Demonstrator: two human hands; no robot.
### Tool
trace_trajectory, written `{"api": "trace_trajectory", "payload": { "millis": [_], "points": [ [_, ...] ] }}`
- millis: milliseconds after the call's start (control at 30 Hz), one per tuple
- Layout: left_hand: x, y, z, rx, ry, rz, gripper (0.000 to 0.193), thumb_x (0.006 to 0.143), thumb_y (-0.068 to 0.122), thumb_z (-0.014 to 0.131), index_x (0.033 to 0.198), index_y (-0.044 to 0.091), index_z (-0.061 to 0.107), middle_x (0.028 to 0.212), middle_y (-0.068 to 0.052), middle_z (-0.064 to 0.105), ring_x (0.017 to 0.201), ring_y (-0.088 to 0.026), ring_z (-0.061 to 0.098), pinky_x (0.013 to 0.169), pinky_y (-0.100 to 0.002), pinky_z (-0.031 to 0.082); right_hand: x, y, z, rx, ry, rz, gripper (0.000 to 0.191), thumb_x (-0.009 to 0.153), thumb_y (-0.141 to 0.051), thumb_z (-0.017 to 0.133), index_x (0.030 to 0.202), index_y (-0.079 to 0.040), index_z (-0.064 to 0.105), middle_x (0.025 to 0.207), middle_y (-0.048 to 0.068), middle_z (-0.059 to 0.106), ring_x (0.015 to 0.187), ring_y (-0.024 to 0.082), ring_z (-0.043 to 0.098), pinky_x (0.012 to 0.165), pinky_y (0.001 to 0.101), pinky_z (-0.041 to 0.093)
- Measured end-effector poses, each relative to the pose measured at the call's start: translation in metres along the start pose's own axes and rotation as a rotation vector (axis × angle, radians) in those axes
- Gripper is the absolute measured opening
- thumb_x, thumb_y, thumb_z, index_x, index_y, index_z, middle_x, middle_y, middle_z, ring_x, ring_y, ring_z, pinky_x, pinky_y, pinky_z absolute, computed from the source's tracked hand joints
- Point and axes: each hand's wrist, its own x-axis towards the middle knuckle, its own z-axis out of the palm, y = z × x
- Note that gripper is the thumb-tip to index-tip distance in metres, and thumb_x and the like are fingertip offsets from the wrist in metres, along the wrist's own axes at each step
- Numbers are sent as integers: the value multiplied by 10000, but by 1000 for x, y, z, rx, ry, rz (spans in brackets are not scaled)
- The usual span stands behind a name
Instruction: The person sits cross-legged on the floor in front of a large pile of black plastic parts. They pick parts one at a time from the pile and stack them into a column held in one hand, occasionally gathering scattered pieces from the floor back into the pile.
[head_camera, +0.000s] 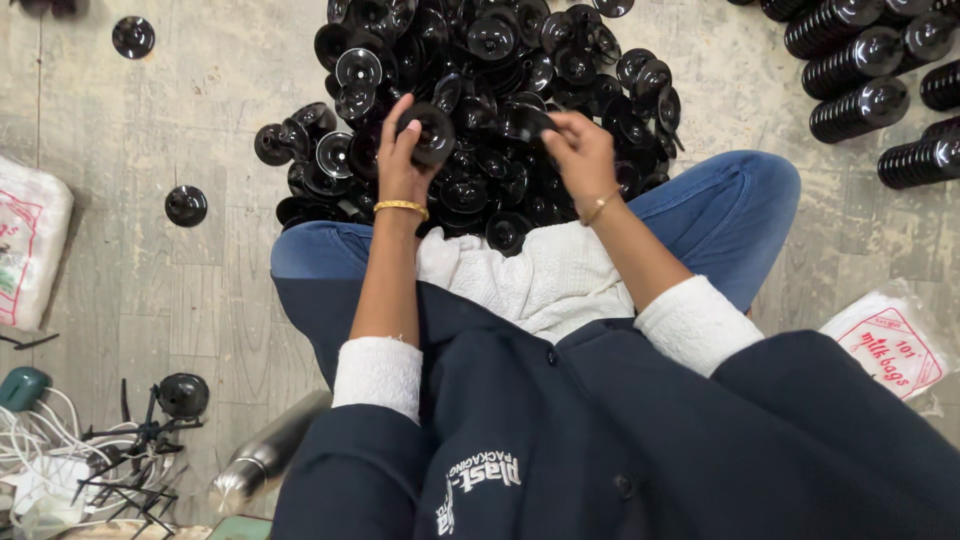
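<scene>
I sit cross-legged on the floor with a heap of round black plastic caps (480, 90) piled in front of my knees. My left hand (400, 160) is raised over the heap with its fingers closed round one black cap (432, 132). My right hand (580, 150) grips another black cap (528, 122) at its fingertips, just right of the left one. Both wrists wear gold bangles. A white cloth (530, 275) lies across my lap below the hands.
Stacked rows of black caps (860, 70) lie at the top right. Loose caps (186, 205) sit on the concrete floor at left. White printed bags (890, 340) lie at both sides. A steel bottle (265, 460), black plastic sprues and cables rest at the lower left.
</scene>
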Motion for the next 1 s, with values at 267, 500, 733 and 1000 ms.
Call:
{"api": "trace_trajectory", "payload": {
  "millis": [267,500,733,1000],
  "points": [
    [-9,8,43,56,-128,-260,489,1021,300,578,1493,226,473,1416,-49,550,1182,-227,626,975,-464,569,4,-81,59,-364,-46,-408,301,986,-8,666,1283,-47,694,1105,100,773,908,86,738,752,249,592],
    [-11,28,45,216,-229,-262,628,989,131,681,1545,177,392,1312,-95,553,1178,-236,622,999,-498,612,11,-87,48,-248,-216,-282,364,988,-5,644,1346,-69,673,1225,96,767,1032,103,724,890,271,603],
    [6,33,69,251,-153,-263,650,939,126,726,1511,207,427,1268,-84,582,1105,-228,653,888,-444,646,18,-70,43,-15,-395,-122,574,932,75,520,1492,-50,529,1404,81,645,1248,140,637,1079,294,525],
    [31,45,87,340,-123,-151,617,885,159,811,1409,192,488,1168,-52,598,1053,-195,673,835,-439,685,43,-66,46,-41,-542,-83,705,939,34,555,1601,-57,328,1622,103,394,1483,219,426,1220,412,383]
  ]
}}
